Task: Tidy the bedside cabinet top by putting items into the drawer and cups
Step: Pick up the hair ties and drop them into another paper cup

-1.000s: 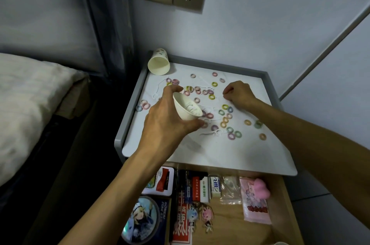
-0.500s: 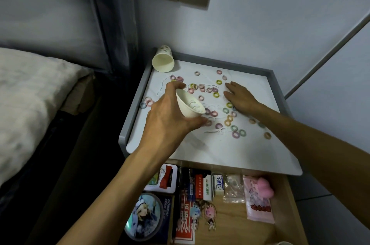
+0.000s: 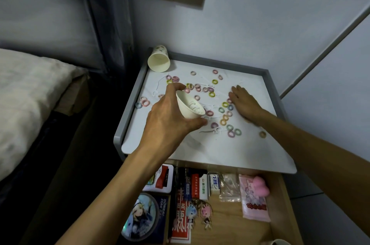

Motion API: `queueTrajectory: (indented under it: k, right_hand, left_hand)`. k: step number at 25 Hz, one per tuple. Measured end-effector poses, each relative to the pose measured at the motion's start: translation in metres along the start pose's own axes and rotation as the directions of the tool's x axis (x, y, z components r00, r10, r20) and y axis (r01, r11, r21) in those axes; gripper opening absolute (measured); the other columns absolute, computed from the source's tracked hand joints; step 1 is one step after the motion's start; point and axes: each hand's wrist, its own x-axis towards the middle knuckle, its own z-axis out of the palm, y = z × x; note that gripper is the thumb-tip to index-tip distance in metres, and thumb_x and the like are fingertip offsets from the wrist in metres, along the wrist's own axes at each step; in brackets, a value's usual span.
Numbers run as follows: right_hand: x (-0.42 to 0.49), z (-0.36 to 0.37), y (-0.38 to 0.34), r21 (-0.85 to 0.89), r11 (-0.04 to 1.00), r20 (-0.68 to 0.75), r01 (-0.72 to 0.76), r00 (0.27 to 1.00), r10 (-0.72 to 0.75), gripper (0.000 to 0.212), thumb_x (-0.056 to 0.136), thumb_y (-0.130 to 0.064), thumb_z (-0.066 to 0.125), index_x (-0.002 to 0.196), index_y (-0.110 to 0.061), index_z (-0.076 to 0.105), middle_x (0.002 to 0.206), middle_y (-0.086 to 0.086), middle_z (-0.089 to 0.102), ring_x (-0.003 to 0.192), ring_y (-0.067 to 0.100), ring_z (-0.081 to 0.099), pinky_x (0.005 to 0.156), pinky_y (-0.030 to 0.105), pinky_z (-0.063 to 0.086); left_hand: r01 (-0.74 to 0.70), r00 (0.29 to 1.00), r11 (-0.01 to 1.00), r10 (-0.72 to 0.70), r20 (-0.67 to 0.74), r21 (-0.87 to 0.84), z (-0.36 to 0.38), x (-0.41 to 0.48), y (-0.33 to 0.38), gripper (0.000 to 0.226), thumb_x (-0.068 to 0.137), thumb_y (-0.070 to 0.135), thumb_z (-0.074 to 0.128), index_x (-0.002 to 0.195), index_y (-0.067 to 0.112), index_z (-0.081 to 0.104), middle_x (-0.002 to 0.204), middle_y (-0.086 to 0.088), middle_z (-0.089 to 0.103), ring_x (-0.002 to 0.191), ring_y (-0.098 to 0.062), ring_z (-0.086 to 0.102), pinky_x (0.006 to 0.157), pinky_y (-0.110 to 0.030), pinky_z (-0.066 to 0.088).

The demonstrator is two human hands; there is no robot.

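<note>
Fingers and thumb of my left hand point(image 3: 170, 122) were curled round a small white cup point(image 3: 190, 107), which I held tilted just above the middle of the cabinet top point(image 3: 220, 150), its mouth turned toward my right hand point(image 3: 243, 102). That hand lay flat on the right half of the cabinet top, palm down, fingers straight and close together among the coloured rings point(image 3: 223, 122). The rings were scattered over the middle and back of the cabinet top, a few near its left edge, with thin white threads point(image 3: 212, 130) lying between them. A second paper cup point(image 3: 159, 59) lay on its side at the cabinet top's back left corner, mouth toward me. Below the cabinet top's front edge the drawer point(image 3: 226, 224) stood open, holding cards, keychains point(image 3: 200, 212) and a pink packet point(image 3: 253, 200).
</note>
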Motion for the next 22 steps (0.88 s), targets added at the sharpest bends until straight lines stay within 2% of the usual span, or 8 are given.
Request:
queueTrajectory:
  k: [2,4,6,8,12,15,19,22]
  right_hand:
    - [0.006,-0.005,-0.002,0.085,0.996,-0.097,-0.011,0.995,0.020,0.049,0.105,-0.031,0.034,0.151,-0.013,0.029,0.159,0.007,0.026,0.145,0.025,0.025,0.117,0.036,0.020]
    - [0.024,-0.017,0.000,0.067,0.997,-0.214,-0.036,0.976,0.050,0.047,0.104,-0.025,0.039,0.149,-0.014,0.034,0.156,0.009,0.031,0.142,0.028,0.031,0.115,0.037,0.025]
    - [0.040,-0.026,0.003,-0.059,0.996,-0.167,-0.069,0.984,0.059,0.046,0.104,-0.019,0.036,0.149,-0.015,0.034,0.158,0.010,0.027,0.144,0.029,0.027,0.116,0.038,0.022]
    - [0.049,-0.027,0.009,-0.166,0.984,-0.113,-0.064,0.993,0.046,0.044,0.102,-0.013,0.036,0.146,-0.013,0.041,0.154,0.012,0.035,0.141,0.031,0.032,0.115,0.038,0.026]
    - [0.046,-0.028,0.010,-0.192,0.981,-0.285,0.040,0.954,-0.095,0.022,0.095,-0.012,0.058,0.115,-0.007,0.067,0.118,0.016,0.063,0.108,0.033,0.058,0.093,0.040,0.047]
    - [0.042,-0.030,0.004,-0.179,0.981,-0.252,0.078,0.960,-0.122,0.011,0.092,-0.016,0.064,0.096,-0.006,0.067,0.100,0.013,0.063,0.092,0.029,0.059,0.081,0.037,0.047]
    - [0.037,-0.025,-0.008,-0.137,0.989,-0.166,0.048,0.984,-0.071,0.014,0.092,-0.017,0.063,0.096,-0.004,0.067,0.103,0.014,0.065,0.088,0.025,0.058,0.077,0.032,0.044]
    - [0.034,-0.023,-0.017,-0.049,0.998,-0.119,0.037,0.992,-0.043,0.014,0.093,-0.020,0.063,0.098,-0.007,0.066,0.104,0.011,0.066,0.086,0.019,0.055,0.075,0.029,0.040]
  left_hand:
    - [0.000,1.000,1.000,0.000,0.009,0.002,0.002,0.001,0.000,0.081,0.064,0.043,0.087,0.130,0.031,0.041,0.108,0.011,0.055,0.096,-0.015,0.056,0.075,-0.028,0.046]
    - [-0.001,1.000,1.000,0.001,0.010,0.003,0.003,0.000,0.000,0.081,0.064,0.044,0.086,0.130,0.031,0.041,0.109,0.011,0.054,0.096,-0.014,0.056,0.073,-0.025,0.045]
    - [0.001,1.000,1.000,-0.001,0.005,0.005,0.002,0.000,-0.001,0.080,0.064,0.044,0.086,0.129,0.032,0.041,0.107,0.012,0.053,0.094,-0.012,0.053,0.068,-0.019,0.041]
    - [0.007,1.000,1.000,-0.007,0.003,0.004,0.001,0.001,-0.002,0.079,0.065,0.044,0.086,0.130,0.032,0.042,0.106,0.012,0.053,0.093,-0.011,0.052,0.067,-0.018,0.039]
    - [-0.001,1.000,1.000,0.001,0.020,0.003,0.004,0.003,-0.002,0.079,0.065,0.044,0.086,0.130,0.032,0.041,0.107,0.014,0.052,0.094,-0.008,0.049,0.072,-0.018,0.041]
    - [-0.008,0.999,1.000,0.008,0.034,0.005,0.006,0.003,-0.002,0.079,0.065,0.044,0.086,0.129,0.033,0.041,0.107,0.015,0.053,0.093,-0.007,0.051,0.067,-0.011,0.037]
    - [-0.010,1.000,1.000,0.009,0.026,0.018,0.006,0.002,0.000,0.079,0.066,0.044,0.086,0.130,0.032,0.041,0.107,0.015,0.052,0.093,-0.007,0.050,0.068,-0.017,0.039]
    - [-0.017,0.999,1.000,0.017,0.042,0.020,0.008,0.001,0.002,0.079,0.066,0.043,0.086,0.130,0.031,0.041,0.107,0.015,0.051,0.092,-0.007,0.050,0.062,-0.007,0.036]
